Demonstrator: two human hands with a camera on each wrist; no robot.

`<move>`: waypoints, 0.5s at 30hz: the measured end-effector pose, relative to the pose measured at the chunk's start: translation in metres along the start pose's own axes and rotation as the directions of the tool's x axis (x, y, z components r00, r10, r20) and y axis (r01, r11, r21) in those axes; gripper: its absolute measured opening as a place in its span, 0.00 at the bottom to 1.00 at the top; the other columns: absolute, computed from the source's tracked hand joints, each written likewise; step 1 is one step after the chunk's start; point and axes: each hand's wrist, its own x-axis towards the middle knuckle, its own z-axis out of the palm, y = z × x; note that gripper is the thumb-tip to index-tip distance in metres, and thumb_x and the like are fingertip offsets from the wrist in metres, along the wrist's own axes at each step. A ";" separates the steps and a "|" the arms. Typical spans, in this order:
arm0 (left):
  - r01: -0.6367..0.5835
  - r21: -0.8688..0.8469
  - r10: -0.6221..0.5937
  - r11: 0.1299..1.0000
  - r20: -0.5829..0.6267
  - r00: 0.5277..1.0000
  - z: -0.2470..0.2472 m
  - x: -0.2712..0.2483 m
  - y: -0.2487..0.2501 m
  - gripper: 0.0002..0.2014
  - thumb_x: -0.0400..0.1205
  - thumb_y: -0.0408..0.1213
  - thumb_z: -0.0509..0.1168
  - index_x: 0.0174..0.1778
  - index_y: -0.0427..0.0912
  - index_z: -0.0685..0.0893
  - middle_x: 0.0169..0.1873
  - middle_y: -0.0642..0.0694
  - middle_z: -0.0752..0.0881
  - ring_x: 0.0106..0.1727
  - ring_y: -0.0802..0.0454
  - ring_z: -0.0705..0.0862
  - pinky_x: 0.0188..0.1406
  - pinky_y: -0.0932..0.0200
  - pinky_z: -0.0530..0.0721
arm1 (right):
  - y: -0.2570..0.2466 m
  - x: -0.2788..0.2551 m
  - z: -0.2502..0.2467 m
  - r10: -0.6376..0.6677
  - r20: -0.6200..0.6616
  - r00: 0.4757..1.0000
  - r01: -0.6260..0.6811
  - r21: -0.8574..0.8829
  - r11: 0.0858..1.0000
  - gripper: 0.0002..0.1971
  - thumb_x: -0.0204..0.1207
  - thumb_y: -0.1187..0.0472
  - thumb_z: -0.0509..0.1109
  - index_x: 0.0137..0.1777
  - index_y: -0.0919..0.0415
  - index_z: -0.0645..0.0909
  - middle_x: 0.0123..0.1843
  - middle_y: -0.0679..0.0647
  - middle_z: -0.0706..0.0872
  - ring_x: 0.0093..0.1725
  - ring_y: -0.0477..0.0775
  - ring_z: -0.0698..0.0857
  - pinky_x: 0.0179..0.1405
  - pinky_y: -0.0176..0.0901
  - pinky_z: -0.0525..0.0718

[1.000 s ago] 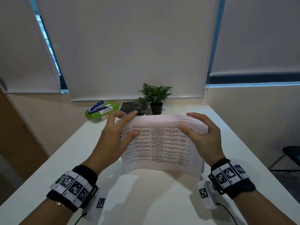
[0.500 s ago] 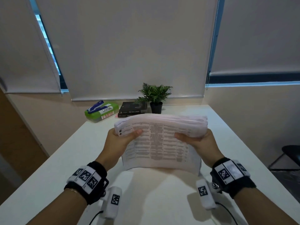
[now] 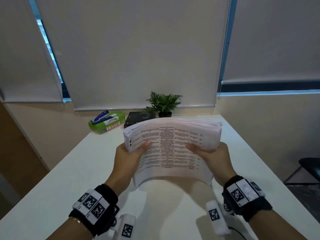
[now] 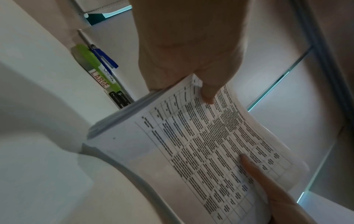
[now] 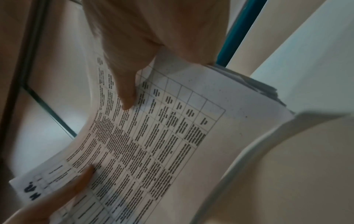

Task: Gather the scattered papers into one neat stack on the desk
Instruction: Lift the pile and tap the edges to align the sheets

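A thick stack of printed papers [image 3: 171, 146] with a black table on the top sheet stands tilted on its near edge on the white desk [image 3: 69, 179]. My left hand [image 3: 129, 154] grips its left side, thumb on the front sheet and fingers behind. My right hand [image 3: 210, 154] grips the right side the same way. The sheets bow outward towards me. In the left wrist view the paper stack [image 4: 201, 144] shows my left hand's thumb [image 4: 207, 91] pressing the top sheet. In the right wrist view my right hand's thumb [image 5: 126, 94] lies on the paper stack [image 5: 172, 136].
At the desk's far edge sit a green box [image 3: 107, 124] labelled LARGE with a blue stapler [image 3: 100, 116] on it, black books [image 3: 139, 117] and a small potted plant [image 3: 163, 104]. A dark chair [image 3: 310, 168] stands to the right of the desk.
Both hands shifted from resting over the stack's top edge to gripping its sides from behind, thumbs in front. The stack rose and tilted more upright.
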 end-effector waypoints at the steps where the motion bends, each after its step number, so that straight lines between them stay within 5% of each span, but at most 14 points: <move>1: 0.025 0.014 -0.026 1.000 0.019 1.000 -0.002 -0.001 -0.002 0.11 0.81 0.40 0.80 0.59 0.49 0.93 0.49 0.51 0.97 0.49 0.50 0.97 0.48 0.49 0.95 | 0.002 -0.001 -0.001 0.017 0.014 1.000 -0.017 -0.008 1.000 0.16 0.68 0.66 0.87 0.56 0.63 0.93 0.50 0.57 0.97 0.50 0.59 0.97 0.51 0.58 0.94; 4: 0.107 0.117 -0.120 0.987 0.119 0.986 -0.010 -0.004 -0.013 0.15 0.81 0.37 0.81 0.63 0.48 0.92 0.54 0.50 0.97 0.56 0.46 0.96 0.57 0.45 0.94 | 0.010 -0.004 -0.003 0.085 0.035 0.996 -0.083 -0.068 0.994 0.15 0.68 0.63 0.87 0.56 0.61 0.93 0.49 0.55 0.97 0.49 0.58 0.97 0.53 0.63 0.94; 9: 0.092 0.116 -0.110 0.989 0.165 0.980 -0.022 -0.005 -0.006 0.13 0.81 0.40 0.80 0.61 0.48 0.93 0.53 0.51 0.97 0.54 0.48 0.96 0.51 0.53 0.94 | -0.001 -0.004 -0.004 0.008 0.041 0.999 -0.006 -0.058 0.998 0.13 0.68 0.67 0.86 0.53 0.62 0.93 0.48 0.53 0.97 0.49 0.55 0.96 0.42 0.42 0.93; 15: 0.131 -0.257 -0.098 0.957 0.140 0.985 -0.034 0.001 0.010 0.18 0.81 0.33 0.77 0.68 0.38 0.89 0.62 0.40 0.95 0.64 0.39 0.93 0.65 0.42 0.91 | -0.015 -0.005 0.008 0.023 -0.059 0.998 -0.009 0.224 0.974 0.16 0.73 0.71 0.83 0.60 0.67 0.90 0.55 0.63 0.95 0.55 0.65 0.95 0.55 0.63 0.92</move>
